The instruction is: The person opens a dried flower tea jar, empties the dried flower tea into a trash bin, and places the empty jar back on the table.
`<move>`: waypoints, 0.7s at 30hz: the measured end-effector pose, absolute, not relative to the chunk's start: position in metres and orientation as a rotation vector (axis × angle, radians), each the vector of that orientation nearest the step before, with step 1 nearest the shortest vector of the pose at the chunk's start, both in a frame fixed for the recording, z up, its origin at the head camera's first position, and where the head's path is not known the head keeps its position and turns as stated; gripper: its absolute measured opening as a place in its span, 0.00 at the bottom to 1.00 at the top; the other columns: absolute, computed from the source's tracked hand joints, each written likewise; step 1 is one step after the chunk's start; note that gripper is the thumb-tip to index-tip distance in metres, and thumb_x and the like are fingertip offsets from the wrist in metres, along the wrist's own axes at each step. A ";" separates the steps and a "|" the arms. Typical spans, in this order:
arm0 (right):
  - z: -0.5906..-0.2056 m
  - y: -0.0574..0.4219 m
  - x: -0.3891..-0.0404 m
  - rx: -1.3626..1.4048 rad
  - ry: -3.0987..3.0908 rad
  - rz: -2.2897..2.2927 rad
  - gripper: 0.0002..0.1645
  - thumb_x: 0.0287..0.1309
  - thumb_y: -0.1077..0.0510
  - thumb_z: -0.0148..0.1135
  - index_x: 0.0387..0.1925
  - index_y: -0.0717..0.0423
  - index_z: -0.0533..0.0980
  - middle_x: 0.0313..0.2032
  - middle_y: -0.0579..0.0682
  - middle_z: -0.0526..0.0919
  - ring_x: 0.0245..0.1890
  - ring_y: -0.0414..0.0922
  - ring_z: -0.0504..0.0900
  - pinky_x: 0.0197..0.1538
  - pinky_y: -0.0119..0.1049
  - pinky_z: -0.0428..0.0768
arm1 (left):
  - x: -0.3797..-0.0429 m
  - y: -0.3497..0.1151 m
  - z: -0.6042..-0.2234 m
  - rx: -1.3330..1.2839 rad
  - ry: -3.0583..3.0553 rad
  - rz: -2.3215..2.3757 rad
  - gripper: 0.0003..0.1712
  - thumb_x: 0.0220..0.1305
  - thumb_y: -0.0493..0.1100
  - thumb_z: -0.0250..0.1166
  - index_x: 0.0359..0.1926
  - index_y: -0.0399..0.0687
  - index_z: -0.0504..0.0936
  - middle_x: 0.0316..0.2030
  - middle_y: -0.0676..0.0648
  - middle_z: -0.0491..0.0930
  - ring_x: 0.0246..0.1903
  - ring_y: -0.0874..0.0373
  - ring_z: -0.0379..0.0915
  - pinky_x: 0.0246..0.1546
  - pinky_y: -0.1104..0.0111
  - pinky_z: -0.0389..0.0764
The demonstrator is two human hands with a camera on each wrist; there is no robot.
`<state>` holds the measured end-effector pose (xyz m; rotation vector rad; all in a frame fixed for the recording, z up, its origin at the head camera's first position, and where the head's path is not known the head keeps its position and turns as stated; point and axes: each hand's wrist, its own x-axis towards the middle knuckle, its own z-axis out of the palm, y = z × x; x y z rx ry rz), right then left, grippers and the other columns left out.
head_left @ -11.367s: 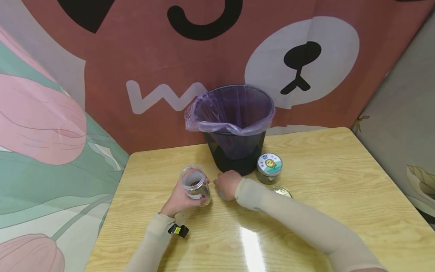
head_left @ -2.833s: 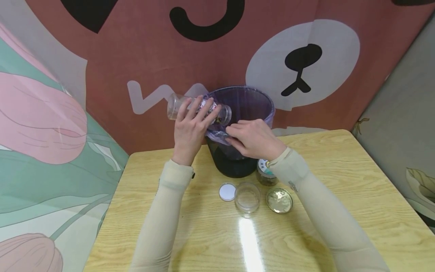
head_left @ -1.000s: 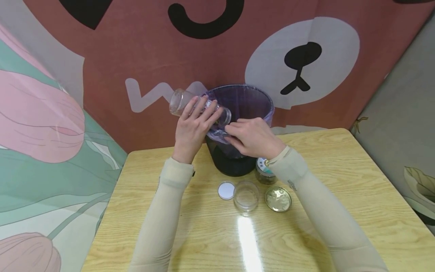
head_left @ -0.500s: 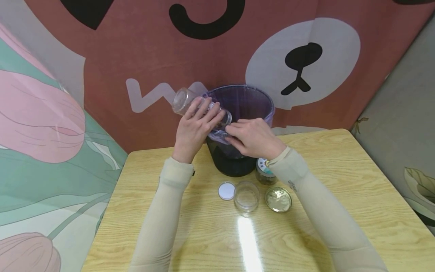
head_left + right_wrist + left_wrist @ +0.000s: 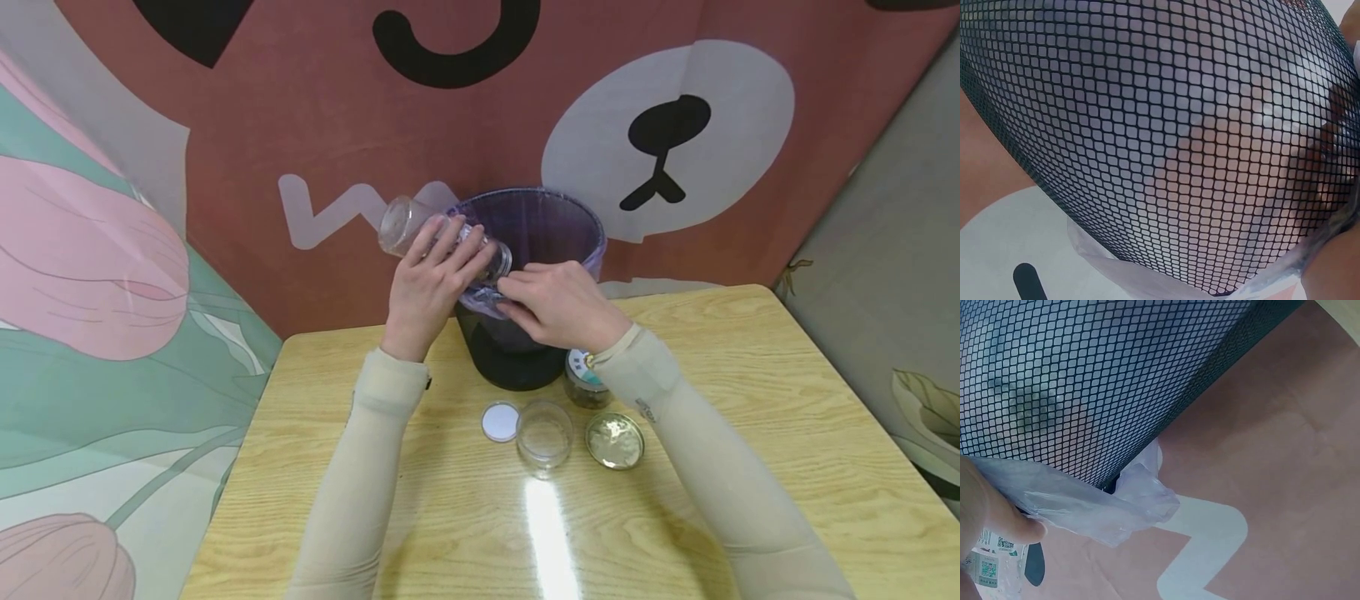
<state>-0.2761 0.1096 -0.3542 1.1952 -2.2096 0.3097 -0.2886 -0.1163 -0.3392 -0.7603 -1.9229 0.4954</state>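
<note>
Bin (image 5: 517,362): It is blocking the low way under both hands, but its top is opening wide past the right hand (image 5: 562,304).
Clear jar (image 5: 401,225): Tilting in the left hand (image 5: 431,287), it is leaving hardly any gap between the hands.
Between the arms: A white disc (image 5: 500,422), clear dish (image 5: 543,433) and gold lid (image 5: 615,440) are taking up room.
Can (image 5: 588,393): It is partly hiding below the right wrist.
Table (image 5: 750,375): Bare wood is giving room outside both arms.

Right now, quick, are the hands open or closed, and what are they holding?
Left hand: closed around the clear jar.
Right hand: fingers curled at the edge of the bin; can't tell whether it holds anything.
</note>
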 end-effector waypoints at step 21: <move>-0.354 0.109 -0.276 1.188 -2.196 0.318 0.13 0.68 0.52 0.66 0.29 0.52 0.75 0.23 0.47 0.79 0.23 0.47 0.79 0.21 0.39 0.70 | -0.298 -0.122 -0.336 -0.759 -1.847 0.460 0.28 0.76 0.29 0.52 0.65 0.60 0.82 0.63 0.56 0.82 0.67 0.54 0.73 0.79 0.62 0.56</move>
